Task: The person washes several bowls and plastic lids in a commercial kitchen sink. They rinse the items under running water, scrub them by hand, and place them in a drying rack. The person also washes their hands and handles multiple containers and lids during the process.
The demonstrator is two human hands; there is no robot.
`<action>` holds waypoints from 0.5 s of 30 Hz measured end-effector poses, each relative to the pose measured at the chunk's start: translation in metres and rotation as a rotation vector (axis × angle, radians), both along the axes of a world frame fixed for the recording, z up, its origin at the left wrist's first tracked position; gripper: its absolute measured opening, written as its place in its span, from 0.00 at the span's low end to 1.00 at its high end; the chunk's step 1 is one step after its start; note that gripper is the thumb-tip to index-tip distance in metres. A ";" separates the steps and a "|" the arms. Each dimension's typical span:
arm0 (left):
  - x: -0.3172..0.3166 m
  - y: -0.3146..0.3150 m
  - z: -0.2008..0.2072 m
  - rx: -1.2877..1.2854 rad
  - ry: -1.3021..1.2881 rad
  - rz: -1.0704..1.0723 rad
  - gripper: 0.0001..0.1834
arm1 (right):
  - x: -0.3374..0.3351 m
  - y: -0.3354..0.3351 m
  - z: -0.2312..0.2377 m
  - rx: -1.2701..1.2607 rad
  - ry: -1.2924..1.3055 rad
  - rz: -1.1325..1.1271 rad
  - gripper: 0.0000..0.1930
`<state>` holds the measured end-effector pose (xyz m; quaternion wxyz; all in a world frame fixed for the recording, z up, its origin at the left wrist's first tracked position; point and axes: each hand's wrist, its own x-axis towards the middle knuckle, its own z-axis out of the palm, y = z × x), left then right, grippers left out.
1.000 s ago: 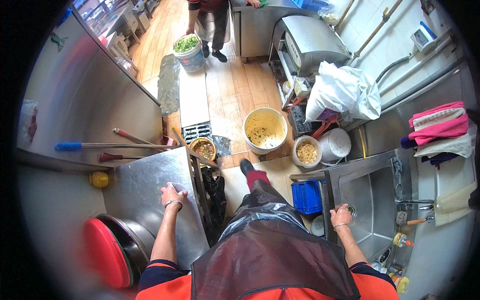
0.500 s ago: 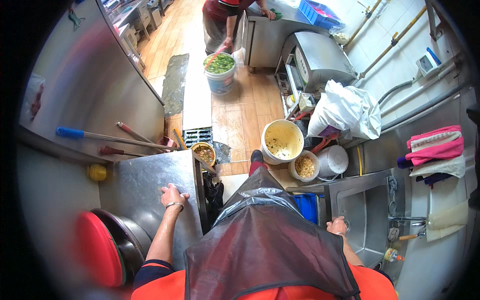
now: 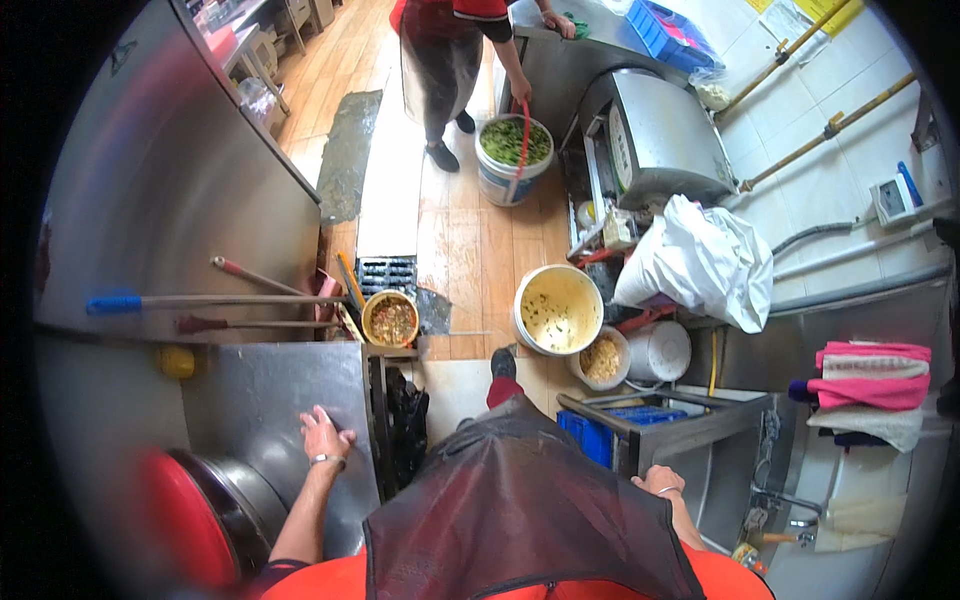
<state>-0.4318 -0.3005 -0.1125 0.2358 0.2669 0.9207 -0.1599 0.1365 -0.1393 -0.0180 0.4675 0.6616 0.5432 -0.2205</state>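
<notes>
Head view: the left hand (image 3: pixel 323 438) lies spread on the stainless worktop (image 3: pixel 260 385), holding nothing; the right hand (image 3: pixel 658 481) is at the steel sink (image 3: pixel 722 455), its grip unclear. A co-worker's hand (image 3: pixel 521 88) holds a bucket (image 3: pixel 503 188) filled with greens (image 3: pixel 510 148); another bucket (image 3: pixel 577 322) has only scraps (image 3: pixel 543 310). Lettering is illegible.

Head-worn fisheye, facing down and ahead, apron (image 3: pixel 530 500) close below

My left hand (image 3: pixel 324 437) lies palm down at the frame's lower left, fingers loosely spread, thumb pointing right; my right hand (image 3: pixel 659 480), lower right, has bent fingers.
</notes>
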 end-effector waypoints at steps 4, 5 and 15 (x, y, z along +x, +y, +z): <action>-0.002 -0.003 0.016 -0.028 -0.045 0.040 0.56 | -0.038 0.056 -0.025 0.218 0.357 -0.016 0.20; -0.001 -0.009 0.025 0.049 -0.074 0.031 0.52 | -0.046 0.068 -0.039 0.258 0.460 -0.035 0.19; 0.051 -0.046 0.047 0.003 -0.079 0.159 0.53 | -0.034 0.142 -0.146 -0.141 0.884 -0.355 0.10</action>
